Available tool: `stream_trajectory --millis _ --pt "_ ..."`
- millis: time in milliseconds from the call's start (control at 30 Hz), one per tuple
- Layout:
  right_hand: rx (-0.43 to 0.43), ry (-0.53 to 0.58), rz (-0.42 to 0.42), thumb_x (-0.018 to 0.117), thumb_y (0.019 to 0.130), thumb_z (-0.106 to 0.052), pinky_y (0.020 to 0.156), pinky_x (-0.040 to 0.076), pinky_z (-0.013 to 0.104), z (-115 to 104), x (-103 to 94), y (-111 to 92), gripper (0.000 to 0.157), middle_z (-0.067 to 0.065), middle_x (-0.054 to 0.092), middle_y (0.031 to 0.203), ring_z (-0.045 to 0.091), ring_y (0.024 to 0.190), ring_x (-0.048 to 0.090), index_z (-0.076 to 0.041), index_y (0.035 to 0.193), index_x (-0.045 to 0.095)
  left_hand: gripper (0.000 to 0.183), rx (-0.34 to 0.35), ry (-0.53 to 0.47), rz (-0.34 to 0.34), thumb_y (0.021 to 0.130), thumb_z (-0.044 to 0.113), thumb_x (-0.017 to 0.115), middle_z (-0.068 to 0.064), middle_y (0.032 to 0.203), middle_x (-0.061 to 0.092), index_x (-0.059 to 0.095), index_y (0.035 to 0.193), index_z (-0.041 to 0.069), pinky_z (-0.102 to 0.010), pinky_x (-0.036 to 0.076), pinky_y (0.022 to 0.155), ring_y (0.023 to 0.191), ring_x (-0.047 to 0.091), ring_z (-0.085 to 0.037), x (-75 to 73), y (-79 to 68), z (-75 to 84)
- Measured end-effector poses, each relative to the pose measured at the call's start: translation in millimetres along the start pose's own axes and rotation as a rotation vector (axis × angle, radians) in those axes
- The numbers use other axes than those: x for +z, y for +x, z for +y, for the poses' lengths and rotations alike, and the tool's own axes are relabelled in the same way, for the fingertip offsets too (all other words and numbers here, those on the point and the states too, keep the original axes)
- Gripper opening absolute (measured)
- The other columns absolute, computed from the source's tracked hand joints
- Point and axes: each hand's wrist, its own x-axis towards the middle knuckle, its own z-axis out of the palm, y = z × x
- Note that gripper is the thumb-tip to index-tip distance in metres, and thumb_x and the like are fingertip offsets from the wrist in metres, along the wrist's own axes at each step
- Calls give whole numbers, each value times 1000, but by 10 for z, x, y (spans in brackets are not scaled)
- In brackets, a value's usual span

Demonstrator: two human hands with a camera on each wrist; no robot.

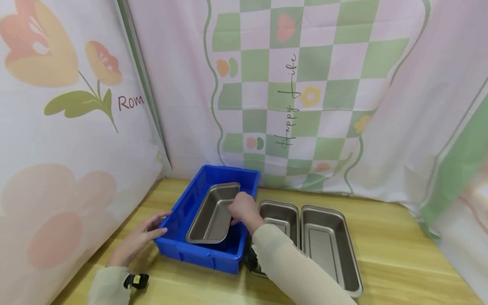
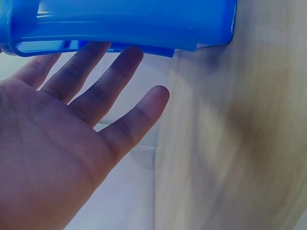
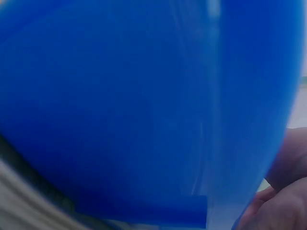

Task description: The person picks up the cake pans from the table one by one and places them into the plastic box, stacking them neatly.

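Note:
A blue plastic bin stands on the wooden table near the left wall. A steel tray lies tilted inside it. My right hand grips the tray's right rim. My left hand is flat and straight-fingered against the bin's left side; in the left wrist view its fingertips touch the blue bin under the rim. The right wrist view is filled by the blurred blue bin wall, with part of my right hand at the lower right.
Two more steel trays lie side by side on the table right of the bin. Printed cloth walls close in the left and the back.

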Motion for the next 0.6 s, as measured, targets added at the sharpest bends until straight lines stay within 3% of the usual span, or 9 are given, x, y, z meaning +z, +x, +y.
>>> stream_trajectory --millis 133,267,367,467,600 --pt "-4 -36 -10 55 75 2 59 54 29 -3 -21 -17 7 17 67 72 14 43 63 0 82 58 50 2 -9 4 99 21 59 -21 144 45 45 146 15 -50 35 101 129 43 -39 7 15 -4" --pt "-18 17 -6 55 73 3 56 54 29 32 -87 -66 40 14 67 70 14 44 63 11 112 57 50 24 -8 -6 99 20 59 -23 143 47 44 146 11 -48 37 99 128 44 -39 19 16 6" --pt "-9 115 -38 58 77 1 57 55 30 71 -179 -108 54 16 69 82 18 49 66 11 129 50 50 40 -17 -14 99 18 58 -26 142 47 43 146 8 -48 38 98 127 45 -41 27 1 20" --pt "25 247 -85 63 83 -2 60 57 35 117 -299 -155 53 21 67 98 23 57 68 9 132 49 51 34 -25 -19 100 18 57 -27 142 45 41 147 8 -49 39 98 127 45 -43 28 -20 33" --pt "36 341 -108 66 86 -4 63 58 38 223 -488 -246 49 19 66 97 28 64 69 8 130 49 50 -2 -17 -12 100 21 57 -26 144 44 42 147 12 -53 40 99 128 44 -43 28 -30 38"
